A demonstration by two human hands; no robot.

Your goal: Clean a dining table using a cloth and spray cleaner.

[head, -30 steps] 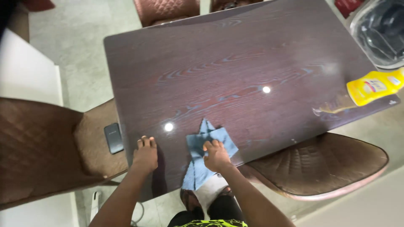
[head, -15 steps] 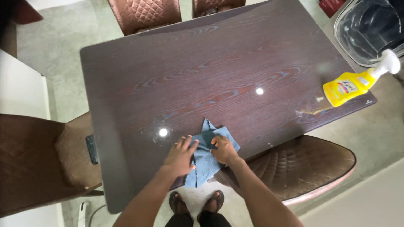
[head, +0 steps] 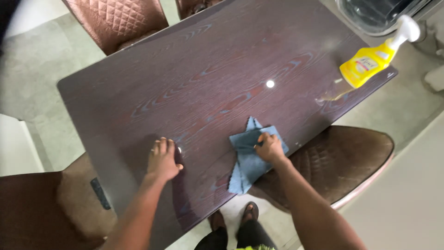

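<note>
The left hand (head: 163, 161) lies flat and spread on the dark counter (head: 194, 83). The right hand (head: 269, 147) presses the blue cloth (head: 247, 159) at the near edge, where it overhangs and could slide off. A wide sweep might topple the yellow spray bottle (head: 370, 62).

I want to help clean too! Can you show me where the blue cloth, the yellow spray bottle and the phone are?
blue cloth (head: 249, 162): head view, on its flat middle.
yellow spray bottle (head: 365, 68): head view, on its yellow body.
phone (head: 100, 193): head view, on its dark face, lying on the chair seat.
</note>
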